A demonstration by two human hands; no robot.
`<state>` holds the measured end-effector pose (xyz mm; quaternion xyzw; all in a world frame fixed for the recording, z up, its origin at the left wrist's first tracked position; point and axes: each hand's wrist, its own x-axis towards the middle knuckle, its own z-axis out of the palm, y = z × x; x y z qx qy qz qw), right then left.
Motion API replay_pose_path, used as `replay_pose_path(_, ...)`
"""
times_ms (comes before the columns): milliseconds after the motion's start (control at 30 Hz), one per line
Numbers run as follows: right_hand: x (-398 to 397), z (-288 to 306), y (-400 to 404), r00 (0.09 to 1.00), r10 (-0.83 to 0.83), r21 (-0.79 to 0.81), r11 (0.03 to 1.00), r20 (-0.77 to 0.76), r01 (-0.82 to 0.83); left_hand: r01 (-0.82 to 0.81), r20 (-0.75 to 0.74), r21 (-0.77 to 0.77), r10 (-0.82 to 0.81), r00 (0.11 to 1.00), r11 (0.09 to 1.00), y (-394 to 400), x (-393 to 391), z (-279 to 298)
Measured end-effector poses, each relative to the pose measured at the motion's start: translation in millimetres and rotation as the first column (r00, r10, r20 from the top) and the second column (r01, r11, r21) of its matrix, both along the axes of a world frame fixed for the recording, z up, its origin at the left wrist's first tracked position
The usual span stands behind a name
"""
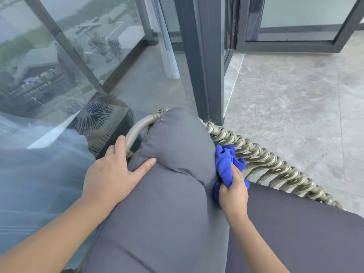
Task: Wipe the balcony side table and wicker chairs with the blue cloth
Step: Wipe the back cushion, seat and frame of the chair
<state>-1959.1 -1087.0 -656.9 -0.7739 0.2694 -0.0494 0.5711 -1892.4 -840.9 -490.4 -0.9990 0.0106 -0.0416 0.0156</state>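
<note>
Head view: chair wipe under way, side table's state unclear.
Right hand [233, 194] clutches blue cloth [226, 164] against wicker chair [266, 160] rim beside back cushion [177, 146]; left hand [112, 170] lies flat, steadying cushion. Dark tabletop [110, 125] just left, second chair unseen.

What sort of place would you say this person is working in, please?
Most likely a high-rise balcony: a glass railing looks down on buildings far below, a wicker chair with grey cushions stands on the tiled floor, and a dark-framed sliding door stands behind.
</note>
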Motion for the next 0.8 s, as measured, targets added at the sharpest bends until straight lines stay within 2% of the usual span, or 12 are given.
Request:
replay_pose_path(100, -8.4, -11.5, -13.6, 0.97, -0.157, 0.137, 0.973, -0.188, 0.184, 0.001, 0.002, 0.001, -0.001, 1.0, 1.0, -0.1, -0.6, -0.7)
replay_pose_path(167, -17.6, -17.0, -24.4, 0.929, -0.231, 0.16, 0.945, -0.291, 0.285, 0.006, 0.006, 0.003, -0.006, 1.0, 1.0, -0.2, -1.1, -1.1)
replay_pose_path(333, -7.6, -26.4, -32.4, 0.902, -0.041, 0.284, 0.942, -0.43, 0.179, 0.007, 0.007, 0.015, -0.007, 1.0, 1.0, -2.0, -0.4, -1.3)
replay_pose_path(433, 0.5, -22.4, -32.9, 0.889, 0.03, 0.415, 0.891, -0.456, 0.183, -0.002, -0.006, 0.017, 0.002, 1.0, 1.0, -1.9, -2.1, -1.1)
replay_pose_path(600, 3.2, 9.0, -38.3, 0.895, 0.032, 0.452, 0.871, -0.444, 0.193, 0.002, -0.01, 0.012, -0.002, 1.0, 1.0, -3.7, -2.1, -0.7)
replay_pose_path(800, 23.1, 77.8, -4.5, 0.963, 0.074, 0.497, 0.865, -0.26, 0.068, -0.003, -0.007, 0.034, 0.003, 1.0, 0.999, -4.8, -2.2, 1.0)
